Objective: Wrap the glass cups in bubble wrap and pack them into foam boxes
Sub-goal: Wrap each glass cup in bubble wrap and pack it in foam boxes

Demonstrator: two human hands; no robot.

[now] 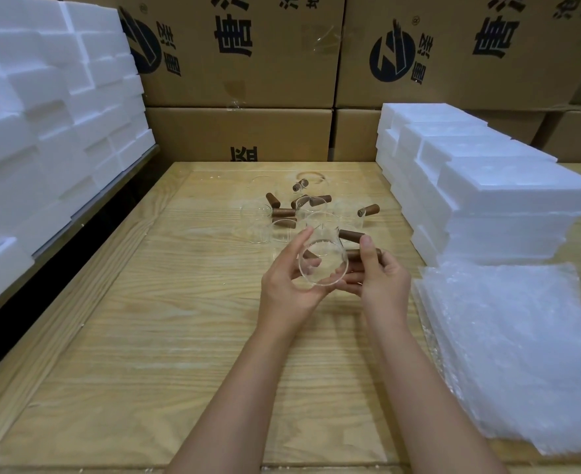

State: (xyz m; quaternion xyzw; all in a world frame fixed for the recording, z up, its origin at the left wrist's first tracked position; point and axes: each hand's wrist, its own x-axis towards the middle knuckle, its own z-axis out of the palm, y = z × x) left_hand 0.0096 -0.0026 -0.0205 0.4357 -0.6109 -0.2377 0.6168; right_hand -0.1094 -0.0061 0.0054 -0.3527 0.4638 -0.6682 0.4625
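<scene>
Clear glass, thin-walled: one glass cup point(323, 265) held over the middle of the desk point(179, 302), tipped so its round mouth faces the camera. A short brown wooden handle point(357, 256) sticks out from its side, pointing right.

Left hand point(289, 285): fingers curled round the cup's body, thumb up along the near-left wall; fingertips show through the glass. Right hand point(381, 282): grips the cup by the handle, fingers wrapped under it, thumb raised above it. Both forearms are bare and reach in from the bottom edge.

Just beyond the hands, a loose cluster of other cups point(282, 217) of the same kind on the desk. The glass is hard to make out against the wood; the brown handles point every way. Some cups stand, some may lie on their sides; exact count cannot be told.

Right of the hands, a stack of bubble wrap point(521, 354) sheets lies flat on the desk, reaching to the near edge. Behind it, white foam boxes point(487, 200) stacked in stepped rows. A taller foam stack point(42, 114) is off the desk to the left.

Desk is pale, grained wood. Brown cartons point(248, 63) with dark printed characters are stacked like a wall at the back.
</scene>
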